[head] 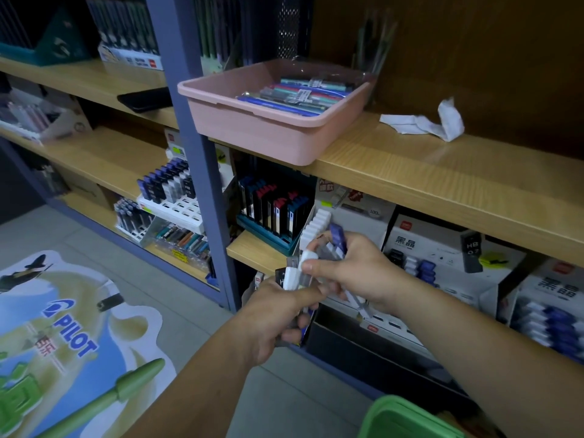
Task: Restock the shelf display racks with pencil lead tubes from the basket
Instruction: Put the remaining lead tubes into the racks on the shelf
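Both hands meet in front of the lower shelf. My left hand (278,314) grips a bundle of pencil lead tubes (292,276) with white, black and blue caps. My right hand (350,270) pinches a white-capped tube at the top of that bundle and also holds several tubes, one with a blue cap (337,231). Just behind the hands stands a white slotted display rack (314,229). A green basket (407,418) shows only its rim at the bottom edge.
A pink tray (262,124) with pens overhangs the upper wooden shelf (442,172), beside a crumpled paper (423,123). White boxes of lead tubes (442,251) fill the shelf to the right, a teal rack (271,213) to the left. A blue upright post (202,159) divides the bays.
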Tool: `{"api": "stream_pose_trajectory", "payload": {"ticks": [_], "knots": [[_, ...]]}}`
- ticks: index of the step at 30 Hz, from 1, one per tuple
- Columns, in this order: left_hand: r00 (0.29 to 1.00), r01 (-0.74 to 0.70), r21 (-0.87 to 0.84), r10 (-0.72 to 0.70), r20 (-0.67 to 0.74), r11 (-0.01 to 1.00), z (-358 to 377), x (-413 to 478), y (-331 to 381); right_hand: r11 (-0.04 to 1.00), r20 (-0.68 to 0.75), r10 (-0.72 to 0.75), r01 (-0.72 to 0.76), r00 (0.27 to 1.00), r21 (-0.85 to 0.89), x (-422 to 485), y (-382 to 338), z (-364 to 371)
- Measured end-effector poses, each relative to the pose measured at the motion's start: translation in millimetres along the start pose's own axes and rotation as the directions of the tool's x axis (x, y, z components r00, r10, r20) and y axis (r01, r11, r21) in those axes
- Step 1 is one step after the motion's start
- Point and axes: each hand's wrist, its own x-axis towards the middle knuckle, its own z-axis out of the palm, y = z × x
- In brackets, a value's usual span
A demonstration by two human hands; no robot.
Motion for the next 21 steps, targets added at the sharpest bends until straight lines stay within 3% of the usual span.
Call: {"api": "stream_pose_trajectory", "payload": {"ticks": [5, 8, 10, 14, 17, 21], "knots": [[0.995, 0.007, -0.047, -0.011, -0.1, 0.999, -12, -2, -9, 0.975, -0.259, 0.145, -0.094, 0.955, 0.2, -1, 8, -15], [0.982, -0.032, -0.093, 0.014, -0.188, 0.995, -15, -1, -10, 0.975, -0.33, 0.174, -0.116, 0.928, 0.189, 0, 16, -20], [0.976, -0.066, -0.127, 0.037, -0.215, 0.99, -14, 1, -9, 0.97, -0.337, 0.186, -0.117, 0.923, 0.215, -1, 19, -16], [0.969, -0.139, 0.025, 0.141, -0.203, 0.99, -9, 1, -10, 0.953, -0.366, 0.19, -0.081, 0.911, 0.293, 1, 20, -1], [0.958, -0.217, 0.016, 0.216, -0.191, 0.976, -8, 1, -9, 0.959, -0.401, 0.202, -0.096, 0.894, 0.267, 6, 21, 4], [0.962, -0.164, -0.048, 0.149, -0.228, 0.985, -14, 4, -12, 0.934, -0.242, 0.242, -0.159, 0.94, 0.319, 6, 20, -1]]}}
